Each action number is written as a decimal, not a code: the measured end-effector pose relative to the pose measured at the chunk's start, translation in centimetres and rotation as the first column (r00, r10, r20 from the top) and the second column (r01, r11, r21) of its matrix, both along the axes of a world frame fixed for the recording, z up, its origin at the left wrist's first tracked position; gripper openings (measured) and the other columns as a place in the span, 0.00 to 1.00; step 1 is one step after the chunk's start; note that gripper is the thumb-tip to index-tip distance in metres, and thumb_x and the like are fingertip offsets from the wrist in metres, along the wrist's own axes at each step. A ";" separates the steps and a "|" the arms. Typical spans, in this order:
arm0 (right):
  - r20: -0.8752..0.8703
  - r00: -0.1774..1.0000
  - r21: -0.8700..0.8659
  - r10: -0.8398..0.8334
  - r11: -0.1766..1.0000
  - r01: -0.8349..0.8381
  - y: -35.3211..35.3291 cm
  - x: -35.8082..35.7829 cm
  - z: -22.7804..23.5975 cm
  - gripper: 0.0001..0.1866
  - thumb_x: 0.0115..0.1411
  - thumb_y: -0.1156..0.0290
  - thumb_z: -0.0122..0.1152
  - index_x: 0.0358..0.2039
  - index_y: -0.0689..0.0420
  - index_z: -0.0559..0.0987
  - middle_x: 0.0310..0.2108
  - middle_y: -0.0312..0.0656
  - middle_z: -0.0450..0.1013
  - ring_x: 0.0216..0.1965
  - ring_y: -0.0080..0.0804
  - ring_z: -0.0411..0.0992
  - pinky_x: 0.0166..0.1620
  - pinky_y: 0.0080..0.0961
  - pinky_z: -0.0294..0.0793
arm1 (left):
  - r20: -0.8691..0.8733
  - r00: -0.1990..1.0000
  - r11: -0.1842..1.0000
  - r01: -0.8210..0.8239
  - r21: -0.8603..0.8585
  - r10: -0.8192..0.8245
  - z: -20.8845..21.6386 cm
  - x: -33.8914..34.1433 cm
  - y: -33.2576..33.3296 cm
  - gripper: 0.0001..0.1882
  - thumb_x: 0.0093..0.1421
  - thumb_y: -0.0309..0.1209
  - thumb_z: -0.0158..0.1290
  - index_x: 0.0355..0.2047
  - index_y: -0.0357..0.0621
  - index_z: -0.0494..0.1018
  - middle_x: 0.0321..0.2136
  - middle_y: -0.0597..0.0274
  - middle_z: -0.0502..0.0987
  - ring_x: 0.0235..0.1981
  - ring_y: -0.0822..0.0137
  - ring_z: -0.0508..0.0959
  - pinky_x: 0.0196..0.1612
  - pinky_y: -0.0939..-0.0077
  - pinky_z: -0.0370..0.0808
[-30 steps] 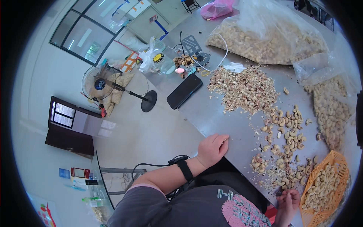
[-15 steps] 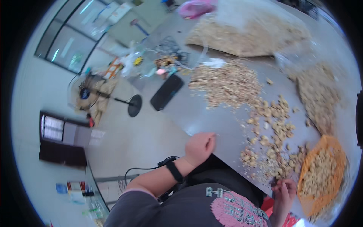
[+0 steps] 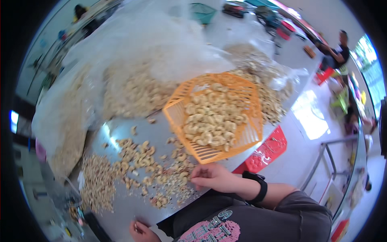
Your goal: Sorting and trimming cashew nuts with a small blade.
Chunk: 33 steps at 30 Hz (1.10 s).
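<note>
My right hand (image 3: 213,177) is at the table's near edge, just below an orange slatted plastic basket (image 3: 252,137) that holds many peeled cashews (image 3: 213,117). Its fingers are curled together beside loose cashews (image 3: 137,155) and crumbs; whatever may be between them cannot be made out. Further left, at the bottom edge of the view, my left hand (image 3: 143,232) is closed, with a small dark bit showing among its fingers. A heap of small broken nut pieces (image 3: 96,183) lies beyond it on the grey metal table (image 3: 121,203).
Large clear plastic bags of nuts (image 3: 137,88) cover the far side of the table. Another open bag of cashews (image 3: 274,97) stands behind the basket. A red plastic basket (image 3: 268,149) is below the table's right edge. A person (image 3: 340,52) sits at the far right.
The view has swung to the right, bringing the orange basket to the middle. My right hand now shows close below the basket; my left hand stays closed near the table edge.
</note>
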State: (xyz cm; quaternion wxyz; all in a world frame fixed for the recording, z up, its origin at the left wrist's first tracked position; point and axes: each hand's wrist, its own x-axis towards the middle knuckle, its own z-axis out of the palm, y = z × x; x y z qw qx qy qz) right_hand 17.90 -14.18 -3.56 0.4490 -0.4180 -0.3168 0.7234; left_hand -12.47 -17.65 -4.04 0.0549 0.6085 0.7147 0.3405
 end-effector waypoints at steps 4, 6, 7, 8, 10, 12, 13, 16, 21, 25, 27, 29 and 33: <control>0.036 0.998 0.069 -0.047 0.997 0.044 -0.8 -0.6 0.1 0.07 0.54 0.74 0.51 0.32 0.62 0.68 0.26 0.35 0.67 0.26 0.19 0.67 0.31 0.14 0.67 | -0.326 0.945 0.972 0.054 0.231 0.025 1.3 1.6 0.2 0.11 0.54 0.29 0.43 0.20 0.35 0.68 0.14 0.55 0.68 0.15 0.60 0.67 0.21 0.72 0.65; 0.060 0.997 0.076 -0.049 0.996 0.044 -0.8 -0.9 0.1 0.07 0.54 0.74 0.51 0.32 0.62 0.67 0.27 0.35 0.67 0.26 0.18 0.67 0.31 0.14 0.67 | -0.063 0.998 0.999 -0.017 0.051 0.020 2.2 2.1 -0.1 0.08 0.53 0.28 0.44 0.21 0.35 0.68 0.15 0.54 0.69 0.16 0.59 0.68 0.22 0.72 0.66; 0.095 0.994 0.085 -0.054 0.995 0.046 -0.8 -1.1 0.1 0.07 0.54 0.74 0.51 0.32 0.62 0.67 0.26 0.35 0.67 0.26 0.18 0.68 0.30 0.14 0.68 | -0.098 0.995 0.999 -0.002 0.054 0.007 1.9 1.5 -0.3 0.08 0.53 0.27 0.45 0.22 0.35 0.69 0.16 0.54 0.70 0.16 0.59 0.69 0.22 0.72 0.66; 0.102 0.991 0.094 -0.085 0.993 0.075 -0.9 -1.1 0.2 0.07 0.53 0.74 0.51 0.30 0.62 0.67 0.25 0.35 0.67 0.24 0.18 0.67 0.29 0.14 0.68 | -0.132 0.991 0.998 0.011 0.058 -0.003 1.6 1.0 -0.4 0.08 0.53 0.27 0.46 0.22 0.34 0.69 0.16 0.53 0.70 0.17 0.59 0.69 0.22 0.72 0.66; 0.104 0.987 0.118 -0.126 0.987 0.113 -0.8 -1.5 0.3 0.06 0.51 0.74 0.53 0.28 0.62 0.68 0.21 0.35 0.67 0.21 0.18 0.67 0.26 0.14 0.68 | -0.198 0.980 0.989 0.038 0.141 -0.010 0.8 0.3 -0.4 0.07 0.53 0.27 0.46 0.23 0.34 0.69 0.17 0.53 0.70 0.17 0.59 0.69 0.22 0.72 0.67; 0.094 0.986 0.112 -0.136 0.986 0.126 -0.8 -1.4 0.3 0.06 0.52 0.74 0.52 0.28 0.62 0.68 0.21 0.35 0.67 0.21 0.18 0.67 0.25 0.14 0.67 | -0.213 0.977 0.981 0.064 0.184 -0.024 0.6 0.5 -0.3 0.07 0.52 0.26 0.46 0.24 0.34 0.69 0.17 0.53 0.71 0.17 0.59 0.69 0.22 0.72 0.67; 0.090 0.986 0.108 -0.139 0.986 0.129 -0.8 -1.3 0.3 0.06 0.52 0.74 0.52 0.28 0.62 0.68 0.21 0.35 0.67 0.21 0.18 0.67 0.25 0.14 0.67 | -0.196 0.980 0.980 0.076 0.185 -0.039 1.1 0.9 -0.3 0.06 0.53 0.26 0.46 0.24 0.34 0.69 0.17 0.53 0.71 0.17 0.59 0.70 0.22 0.72 0.67; 0.111 0.984 0.132 -0.138 0.984 0.123 -0.9 -1.5 0.3 0.06 0.52 0.74 0.52 0.28 0.62 0.68 0.21 0.35 0.67 0.21 0.18 0.67 0.24 0.14 0.66 | -0.152 0.986 0.978 0.093 0.186 -0.064 1.4 1.0 -0.4 0.06 0.53 0.26 0.46 0.25 0.34 0.69 0.18 0.52 0.71 0.18 0.59 0.70 0.23 0.72 0.67; 0.237 0.971 0.108 -0.030 0.994 0.005 -0.1 -1.2 0.6 0.06 0.53 0.73 0.52 0.30 0.61 0.68 0.23 0.34 0.67 0.24 0.18 0.67 0.28 0.14 0.67 | 0.151 0.988 0.997 0.012 0.078 -0.024 1.4 0.7 0.5 0.07 0.53 0.28 0.47 0.26 0.35 0.69 0.20 0.52 0.71 0.20 0.59 0.70 0.25 0.73 0.67; 0.120 0.992 0.072 -0.032 0.997 0.023 0.1 -1.8 1.1 0.06 0.52 0.73 0.53 0.29 0.60 0.69 0.23 0.32 0.67 0.24 0.16 0.65 0.28 0.13 0.66 | 0.315 0.948 0.998 -0.050 0.033 0.037 0.4 -2.5 0.5 0.07 0.55 0.24 0.44 0.33 0.33 0.66 0.26 0.62 0.69 0.22 0.72 0.70 0.25 0.82 0.69; 0.190 0.980 0.073 -0.053 0.997 0.039 -0.4 -1.6 1.8 0.06 0.52 0.73 0.54 0.30 0.59 0.69 0.24 0.31 0.67 0.26 0.15 0.65 0.29 0.12 0.65 | 0.435 0.900 0.996 0.072 -0.047 -0.044 2.0 -1.8 1.2 0.07 0.54 0.24 0.45 0.33 0.34 0.67 0.27 0.61 0.69 0.24 0.76 0.68 0.28 0.85 0.67; 0.188 0.979 0.040 -0.085 0.996 0.078 -0.7 -2.1 2.2 0.06 0.51 0.74 0.55 0.30 0.59 0.69 0.25 0.31 0.67 0.27 0.14 0.65 0.30 0.12 0.65 | 0.573 0.816 0.965 0.082 -0.248 0.078 3.0 -2.0 1.5 0.07 0.54 0.24 0.44 0.34 0.36 0.67 0.27 0.63 0.69 0.22 0.79 0.67 0.24 0.90 0.64; 0.150 0.982 0.069 -0.115 0.992 0.106 -0.7 -3.8 4.1 0.06 0.51 0.76 0.55 0.30 0.60 0.70 0.28 0.32 0.67 0.28 0.14 0.65 0.31 0.12 0.66 | 0.754 0.648 0.853 0.331 -0.403 0.105 6.6 -0.1 2.9 0.08 0.54 0.24 0.44 0.35 0.37 0.68 0.26 0.64 0.69 0.20 0.81 0.67 0.19 0.93 0.59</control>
